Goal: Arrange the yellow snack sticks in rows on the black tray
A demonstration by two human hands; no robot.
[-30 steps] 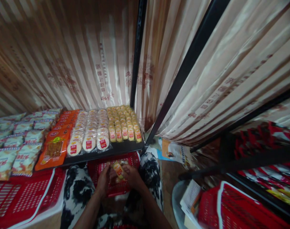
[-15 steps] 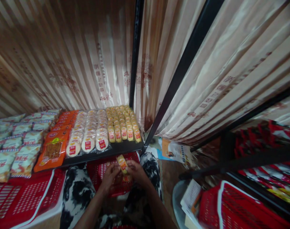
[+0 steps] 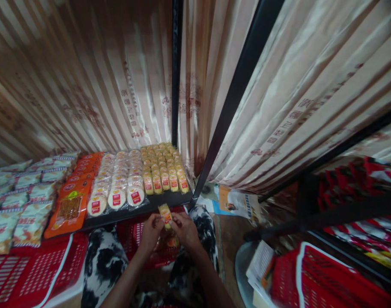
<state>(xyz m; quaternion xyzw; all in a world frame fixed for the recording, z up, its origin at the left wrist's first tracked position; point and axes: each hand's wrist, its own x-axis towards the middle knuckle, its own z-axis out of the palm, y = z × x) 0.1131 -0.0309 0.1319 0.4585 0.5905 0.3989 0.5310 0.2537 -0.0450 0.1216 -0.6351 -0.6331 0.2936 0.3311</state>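
A small yellow snack packet (image 3: 165,212) with an orange-red label is pinched between my two hands, just in front of the shelf edge. My left hand (image 3: 152,229) grips its left side, and my right hand (image 3: 182,226) closes on its right side. Beneath them, between my knees, sits a red basket (image 3: 137,233), partly covered by my arms; some yellow packets seem to lie in it, though blurred. On the black shelf (image 3: 118,216) ahead, rows of matching yellow packets (image 3: 165,182) stand beside round white crackers (image 3: 116,199) in clear wrap.
Orange snack bags (image 3: 70,201) and pale blue-white bags (image 3: 31,222) fill the shelf's left. Another red basket (image 3: 28,273) is below them. At right are a red basket (image 3: 330,278), a grey tub (image 3: 242,267) and a rack of red packets (image 3: 346,188). Black posts (image 3: 221,128) rise before curtains.
The packet has shifted up slightly and stands more upright in my hands. My view has turned a little, so the posts and shelf goods appear further left.
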